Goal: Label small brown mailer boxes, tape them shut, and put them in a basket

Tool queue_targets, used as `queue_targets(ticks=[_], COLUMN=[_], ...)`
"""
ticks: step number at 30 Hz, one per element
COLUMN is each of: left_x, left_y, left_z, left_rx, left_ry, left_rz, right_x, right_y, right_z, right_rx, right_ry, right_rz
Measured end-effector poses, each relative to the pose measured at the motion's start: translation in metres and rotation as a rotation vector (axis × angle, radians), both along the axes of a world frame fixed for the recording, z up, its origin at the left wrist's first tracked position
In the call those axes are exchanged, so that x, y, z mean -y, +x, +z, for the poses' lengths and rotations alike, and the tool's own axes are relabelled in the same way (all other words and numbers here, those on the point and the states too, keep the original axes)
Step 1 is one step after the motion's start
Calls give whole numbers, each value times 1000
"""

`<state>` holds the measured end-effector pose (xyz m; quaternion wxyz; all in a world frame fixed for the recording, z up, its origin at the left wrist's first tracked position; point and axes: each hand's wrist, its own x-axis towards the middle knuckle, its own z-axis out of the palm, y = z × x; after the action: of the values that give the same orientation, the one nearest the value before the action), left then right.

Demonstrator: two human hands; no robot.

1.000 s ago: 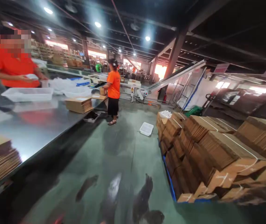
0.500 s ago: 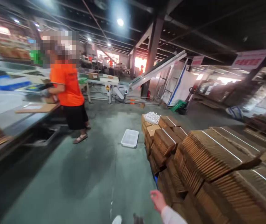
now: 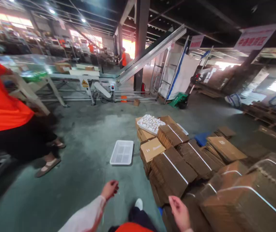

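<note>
My left hand [image 3: 110, 189] hangs over the green floor, fingers loosely bent and apart, with nothing visible in it. It is nearest to a shallow white plastic tray [image 3: 122, 152] lying on the floor ahead. My right hand [image 3: 180, 212] is in front of strapped bundles of flat brown cardboard [image 3: 173, 169], its fingers partly stretched and holding nothing; whether it touches the cardboard I cannot tell. On cartons at the far end of the stack sits a white tray of small white pieces [image 3: 150, 123].
A person in an orange shirt [image 3: 2, 96] walks at the left. An inclined conveyor [image 3: 152, 53] rises at the back by a dark pillar [image 3: 141, 42]. A green pallet jack [image 3: 178, 100] stands behind the stacks, and a small brown box [image 3: 136, 102] lies on the floor.
My view has moved forward, so the tray and cardboard stacks are nearer. My left hand has come into view. The person in orange has shifted to the left edge of the view.
</note>
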<state>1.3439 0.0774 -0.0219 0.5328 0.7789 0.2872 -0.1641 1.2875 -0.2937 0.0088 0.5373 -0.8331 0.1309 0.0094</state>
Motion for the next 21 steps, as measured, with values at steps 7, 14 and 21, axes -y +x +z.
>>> queue_targets(ticks=[7, 14, 21], left_x=[87, 119, 195], left_y=[111, 220, 258], left_z=[-3, 1, 52], left_rx=[35, 199, 385], left_ry=[-230, -241, -270], left_rz=[-250, -632, -1075], right_x=[26, 51, 42], right_y=[130, 126, 114], right_z=[37, 10, 21], right_rx=[123, -23, -99], right_ry=[-401, -598, -676], right_rz=[-99, -326, -437])
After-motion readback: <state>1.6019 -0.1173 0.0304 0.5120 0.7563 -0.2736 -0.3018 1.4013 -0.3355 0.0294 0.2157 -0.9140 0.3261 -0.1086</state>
